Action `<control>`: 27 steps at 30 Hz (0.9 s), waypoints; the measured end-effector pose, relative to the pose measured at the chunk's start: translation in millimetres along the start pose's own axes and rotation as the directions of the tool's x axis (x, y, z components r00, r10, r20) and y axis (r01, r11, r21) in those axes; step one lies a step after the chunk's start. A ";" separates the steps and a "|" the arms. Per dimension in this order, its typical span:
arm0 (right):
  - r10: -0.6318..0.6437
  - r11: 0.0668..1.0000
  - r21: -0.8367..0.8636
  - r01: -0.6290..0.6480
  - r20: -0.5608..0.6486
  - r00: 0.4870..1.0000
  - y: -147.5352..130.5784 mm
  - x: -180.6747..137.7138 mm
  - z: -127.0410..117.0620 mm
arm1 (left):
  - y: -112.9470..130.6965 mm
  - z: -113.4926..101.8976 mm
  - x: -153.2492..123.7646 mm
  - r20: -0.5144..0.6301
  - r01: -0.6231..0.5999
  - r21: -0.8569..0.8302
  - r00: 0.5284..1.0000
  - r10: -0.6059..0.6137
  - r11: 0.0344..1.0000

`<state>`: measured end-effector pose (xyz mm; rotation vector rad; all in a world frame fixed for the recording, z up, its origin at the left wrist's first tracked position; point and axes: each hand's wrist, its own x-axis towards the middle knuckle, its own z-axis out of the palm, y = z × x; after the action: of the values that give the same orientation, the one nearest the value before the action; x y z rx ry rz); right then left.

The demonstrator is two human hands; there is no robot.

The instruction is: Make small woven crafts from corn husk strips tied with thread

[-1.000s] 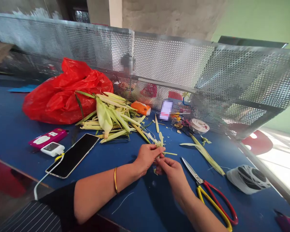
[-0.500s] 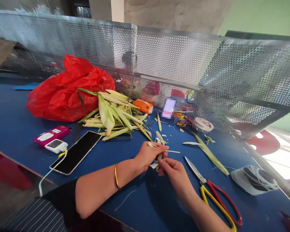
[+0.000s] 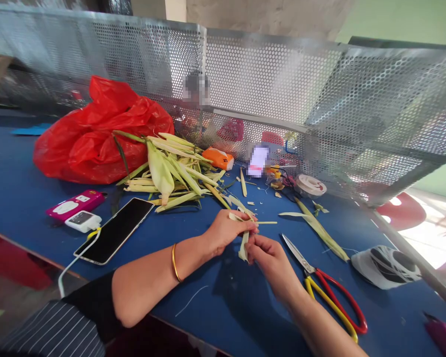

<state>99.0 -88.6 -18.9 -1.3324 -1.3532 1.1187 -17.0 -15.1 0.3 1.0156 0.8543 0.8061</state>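
Note:
My left hand [image 3: 225,232] and my right hand [image 3: 269,258] meet over the blue table [image 3: 215,302], both pinching a pale green leaf strip [image 3: 244,244]. The strip bends down between my fingers, its loose end hanging toward the table. A gold bangle [image 3: 175,263] circles my left wrist. Scissors with red and yellow handles [image 3: 325,290] lie shut just right of my right hand.
A pile of green leaves [image 3: 171,176] lies beyond my hands, in front of a red plastic bag [image 3: 96,134]. A black phone [image 3: 115,230], white charger [image 3: 82,221] and pink box [image 3: 74,204] are at left. A perforated metal screen [image 3: 267,94] borders the table's far side.
The leaf strip has been folded or pulled downward between my hands, so more of it hangs below my fingers. The view has shifted slightly.

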 end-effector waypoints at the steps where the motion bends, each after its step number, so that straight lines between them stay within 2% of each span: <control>1: -0.032 0.997 -0.077 0.031 -0.010 0.999 -1.3 -1.2 -2.4 | 1.0 -0.3 0.1 0.002 -0.002 0.010 1.000 0.002 1.000; 3: -0.173 0.947 -0.294 0.131 -0.123 0.977 -4.3 -2.3 -11.3 | 2.7 -1.4 0.3 0.012 -0.012 0.031 1.000 0.012 0.999; 4: -0.280 0.888 -0.424 0.177 -0.194 0.940 -5.8 -1.8 -17.5 | 3.3 -2.0 0.5 0.028 -0.015 0.044 1.000 0.014 0.999; 5: -0.401 0.809 -0.549 0.211 -0.252 0.881 -6.9 -0.6 -24.2 | 3.6 -2.8 0.7 0.045 -0.016 0.057 0.999 0.014 0.998; 6: -0.496 0.724 -0.653 0.220 -0.272 0.825 -7.4 1.1 -30.9 | 3.6 -3.6 1.1 0.063 -0.015 0.068 0.998 0.011 0.998; 7: -0.544 0.651 -0.724 0.227 -0.237 0.805 -7.3 3.2 -36.8 | 3.3 -4.5 1.6 0.079 -0.015 0.075 0.997 0.009 0.997; 9: -0.544 0.571 -0.779 0.259 -0.122 0.830 -4.9 7.4 -44.0 | 2.2 -6.1 2.8 0.107 -0.025 0.091 0.994 0.015 0.996; 11: -0.505 0.558 -0.782 0.278 -0.054 0.861 -0.7 9.8 -44.0 | 0.6 -7.3 3.8 0.119 -0.036 0.105 0.993 0.023 0.994; 16: -0.488 0.582 -0.762 0.282 -0.050 0.871 6.1 9.0 -32.7 | -4.5 -7.1 6.3 0.109 -0.031 0.175 0.994 0.012 0.984; 21: -0.466 0.560 -0.774 0.296 0.001 0.885 0.0 7.6 -40.2 | -5.9 -7.5 10.2 0.085 -0.061 0.149 0.995 0.049 0.987; 23: -0.492 0.545 -0.783 0.301 -0.008 0.870 -4.3 7.0 -45.5 | -4.1 -8.4 9.1 0.099 -0.059 0.170 0.994 0.043 0.984; 27: -0.653 0.456 -0.846 0.277 -0.106 0.750 -10.8 4.6 -48.5 | -5.6 -8.2 3.4 0.215 -0.085 0.314 0.977 0.016 0.946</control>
<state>144.7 -83.7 0.6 -1.4969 -1.8026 -0.2780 -21.8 -10.8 -8.0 1.3914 0.7943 0.5987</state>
